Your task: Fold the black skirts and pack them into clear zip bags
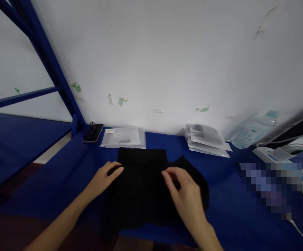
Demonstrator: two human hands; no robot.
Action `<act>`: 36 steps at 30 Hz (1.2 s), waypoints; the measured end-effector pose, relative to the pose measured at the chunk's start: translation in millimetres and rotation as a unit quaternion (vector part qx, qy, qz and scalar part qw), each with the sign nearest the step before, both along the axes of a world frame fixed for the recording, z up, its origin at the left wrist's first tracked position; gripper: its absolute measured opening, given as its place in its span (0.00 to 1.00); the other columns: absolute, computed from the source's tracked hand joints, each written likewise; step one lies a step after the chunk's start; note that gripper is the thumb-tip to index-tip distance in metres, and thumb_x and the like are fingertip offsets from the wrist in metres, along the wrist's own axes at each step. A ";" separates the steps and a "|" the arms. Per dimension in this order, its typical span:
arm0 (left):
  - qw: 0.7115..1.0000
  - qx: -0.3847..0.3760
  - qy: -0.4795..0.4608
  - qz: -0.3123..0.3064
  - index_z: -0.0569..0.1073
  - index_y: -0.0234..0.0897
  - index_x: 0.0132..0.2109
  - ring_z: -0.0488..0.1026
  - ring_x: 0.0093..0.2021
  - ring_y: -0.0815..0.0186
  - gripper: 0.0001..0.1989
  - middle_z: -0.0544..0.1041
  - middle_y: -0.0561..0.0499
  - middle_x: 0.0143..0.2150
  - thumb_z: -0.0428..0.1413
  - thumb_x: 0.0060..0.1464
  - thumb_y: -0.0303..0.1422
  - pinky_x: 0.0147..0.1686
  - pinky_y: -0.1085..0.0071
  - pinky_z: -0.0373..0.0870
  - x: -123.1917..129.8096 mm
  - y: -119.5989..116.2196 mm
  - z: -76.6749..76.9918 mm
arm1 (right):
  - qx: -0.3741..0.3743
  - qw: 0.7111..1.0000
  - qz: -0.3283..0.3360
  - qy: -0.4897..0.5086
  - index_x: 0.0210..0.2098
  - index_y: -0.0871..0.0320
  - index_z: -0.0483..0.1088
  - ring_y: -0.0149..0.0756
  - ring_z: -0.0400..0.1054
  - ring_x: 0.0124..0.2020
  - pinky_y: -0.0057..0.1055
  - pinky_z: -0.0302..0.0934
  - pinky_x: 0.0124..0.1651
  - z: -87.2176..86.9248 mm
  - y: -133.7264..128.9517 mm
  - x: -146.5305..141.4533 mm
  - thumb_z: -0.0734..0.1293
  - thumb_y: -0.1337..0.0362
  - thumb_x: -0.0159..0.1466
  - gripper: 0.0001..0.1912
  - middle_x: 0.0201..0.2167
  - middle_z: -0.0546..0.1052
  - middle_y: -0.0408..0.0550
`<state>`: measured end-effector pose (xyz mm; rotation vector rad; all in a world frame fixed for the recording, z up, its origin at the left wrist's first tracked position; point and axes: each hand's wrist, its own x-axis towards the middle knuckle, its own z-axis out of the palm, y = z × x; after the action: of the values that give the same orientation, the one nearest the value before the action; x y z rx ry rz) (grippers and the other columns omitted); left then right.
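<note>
Cloth (138, 198): soft black fabric, spread across the blue tabletop (227, 223), centred in my view.
Left hand (106, 178): bare, at the cloth's left edge, thumb and forefinger narrowly set; I cannot tell whether they pinch.
Right hand (188, 190): bare, over the cloth, fingertips close together; grip likewise unclear.
Packets (206, 136): translucent plastic, stacked behind, right.

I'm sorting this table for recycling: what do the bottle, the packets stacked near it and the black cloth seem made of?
Bottle: probably clear, smooth plastic; its bluish wall is see-through.
Packets: likely thin, frosted plastic; they look milky and half see-through.
Black cloth: matte fabric, without shine and softly curved at right; fibre unclear.
</note>
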<state>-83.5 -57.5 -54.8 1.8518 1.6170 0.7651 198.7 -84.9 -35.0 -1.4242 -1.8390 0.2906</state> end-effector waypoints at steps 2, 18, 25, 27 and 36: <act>1.000 -0.008 -0.019 -0.002 0.77 0.45 0.45 0.75 0.43 0.58 0.18 0.77 0.52 0.39 0.48 0.62 0.49 0.45 0.62 0.70 -1.5 -0.1 1.2 | -0.023 0.995 -0.100 -0.019 0.39 0.54 0.69 0.40 0.72 0.32 0.34 0.66 0.33 -2.4 -1.0 19.7 0.60 0.48 0.67 0.16 0.32 0.76 0.49; 0.997 -0.028 0.059 -0.039 0.79 0.43 0.36 0.70 0.38 0.58 0.13 0.72 0.51 0.34 0.55 0.57 0.44 0.43 0.61 0.63 42.6 5.1 -4.0 | -0.148 0.964 -0.184 -0.123 0.39 0.54 0.65 0.44 0.73 0.26 0.32 0.58 0.26 -14.4 3.7 56.6 0.62 0.49 0.63 0.16 0.23 0.75 0.45; 0.996 -0.020 0.055 -0.068 0.79 0.42 0.35 0.69 0.38 0.59 0.11 0.72 0.51 0.31 0.54 0.59 0.40 0.43 0.61 0.61 56.8 6.8 -6.8 | 0.124 0.970 -0.138 -0.159 0.42 0.57 0.65 0.43 0.71 0.35 0.34 0.65 0.33 7.4 -11.1 -8.1 0.60 0.58 0.67 0.09 0.34 0.75 0.50; 0.996 -0.015 0.055 -0.068 0.78 0.41 0.34 0.69 0.38 0.59 0.10 0.72 0.51 0.31 0.54 0.59 0.37 0.42 0.61 0.61 54.8 7.5 -9.2 | 0.124 0.976 -0.056 -0.167 0.44 0.58 0.66 0.44 0.70 0.37 0.38 0.67 0.37 0.3 -19.4 -33.9 0.61 0.59 0.67 0.10 0.36 0.75 0.52; 0.996 0.018 0.038 -0.079 0.78 0.42 0.40 0.72 0.39 0.61 0.08 0.76 0.53 0.34 0.54 0.56 0.31 0.43 0.64 0.66 49.4 2.9 -10.3 | 0.011 0.991 0.102 -0.089 0.50 0.57 0.68 0.47 0.71 0.45 0.43 0.69 0.45 -34.9 -37.6 -53.0 0.64 0.56 0.66 0.16 0.45 0.74 0.55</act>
<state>-34.1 -54.5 -65.1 2.0288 1.4896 0.6668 145.6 -122.6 -69.9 -1.2841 -2.1327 0.2503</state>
